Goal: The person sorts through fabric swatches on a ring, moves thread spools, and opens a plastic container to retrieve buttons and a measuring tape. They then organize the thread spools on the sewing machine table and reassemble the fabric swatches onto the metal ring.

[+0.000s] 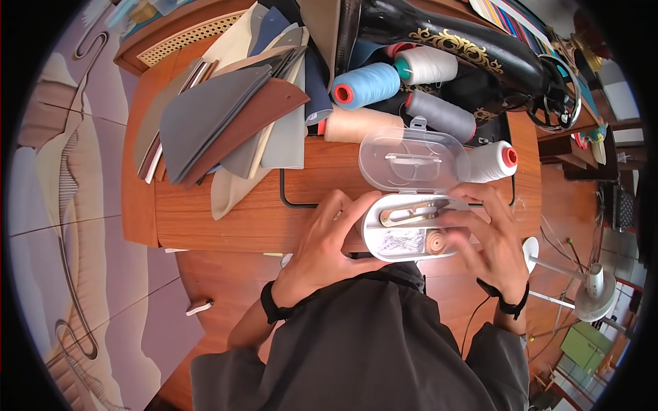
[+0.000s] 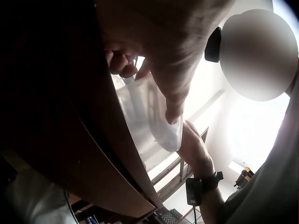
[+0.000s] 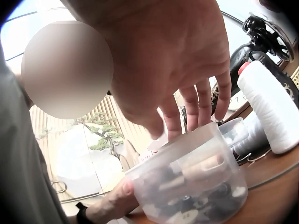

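My left hand (image 1: 330, 236) grips the left end of a sewing box (image 1: 370, 252), thumb along the near side and index finger at the far side. Its clear lid (image 1: 373, 179) stands hinged back. In the white tray lie brass-coloured thread snips (image 1: 394, 218), a compartment of small pale pins (image 1: 399, 241) and a brown round coil (image 1: 435, 242). Over the tray's right end hovers my right hand (image 1: 495, 240), fingers spread and reaching down, thumb close to the coil. Through the translucent wall (image 3: 205, 172) in the right wrist view, dark small items show below the tray.
Behind the box are thread cones: blue (image 1: 370, 85), peach (image 1: 363, 126), grey (image 1: 442, 116) and white (image 1: 485, 163). A black sewing machine (image 1: 445, 38) stands at the back. Folded leather or fabric pieces (image 1: 212, 123) pile up at left on the wooden table (image 1: 205, 229).
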Demonstrator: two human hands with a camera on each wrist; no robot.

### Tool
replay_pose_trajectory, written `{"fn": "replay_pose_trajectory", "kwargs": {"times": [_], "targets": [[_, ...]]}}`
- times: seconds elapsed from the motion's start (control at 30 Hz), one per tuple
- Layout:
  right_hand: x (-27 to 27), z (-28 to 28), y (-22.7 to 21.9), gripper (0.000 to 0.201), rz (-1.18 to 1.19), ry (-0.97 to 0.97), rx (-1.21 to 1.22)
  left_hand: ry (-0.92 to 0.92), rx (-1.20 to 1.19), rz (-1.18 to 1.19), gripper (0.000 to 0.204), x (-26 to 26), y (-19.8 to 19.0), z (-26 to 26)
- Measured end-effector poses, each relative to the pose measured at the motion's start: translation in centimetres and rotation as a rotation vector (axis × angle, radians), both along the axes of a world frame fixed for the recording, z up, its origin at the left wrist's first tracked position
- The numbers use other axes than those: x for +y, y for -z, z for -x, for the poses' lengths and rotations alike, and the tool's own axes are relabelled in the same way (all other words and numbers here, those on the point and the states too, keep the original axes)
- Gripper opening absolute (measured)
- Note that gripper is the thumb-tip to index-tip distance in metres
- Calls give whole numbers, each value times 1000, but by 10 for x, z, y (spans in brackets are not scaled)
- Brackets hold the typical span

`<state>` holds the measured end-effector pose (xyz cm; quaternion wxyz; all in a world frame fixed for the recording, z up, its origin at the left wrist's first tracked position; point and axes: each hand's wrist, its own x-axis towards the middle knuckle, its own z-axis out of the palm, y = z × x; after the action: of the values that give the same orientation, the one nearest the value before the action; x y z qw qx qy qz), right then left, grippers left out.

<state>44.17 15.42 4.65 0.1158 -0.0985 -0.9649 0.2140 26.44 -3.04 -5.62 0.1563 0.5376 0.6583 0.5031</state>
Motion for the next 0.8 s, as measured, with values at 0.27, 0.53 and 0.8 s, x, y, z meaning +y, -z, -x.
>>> {"fn": "replay_pose_trajectory", "kwargs": {"times": [0.27,0.53,0.8], "targets": [[-3,4,0,73,1,-73,-29,-2,-14,19,87,0,-1,0],[-6,8,2,84,232,27,-98,-13,9,33,84,-1,-7,2],[2,5,23,89,378,37,69,-18,-45,21,106,-5,-11,5]]}}
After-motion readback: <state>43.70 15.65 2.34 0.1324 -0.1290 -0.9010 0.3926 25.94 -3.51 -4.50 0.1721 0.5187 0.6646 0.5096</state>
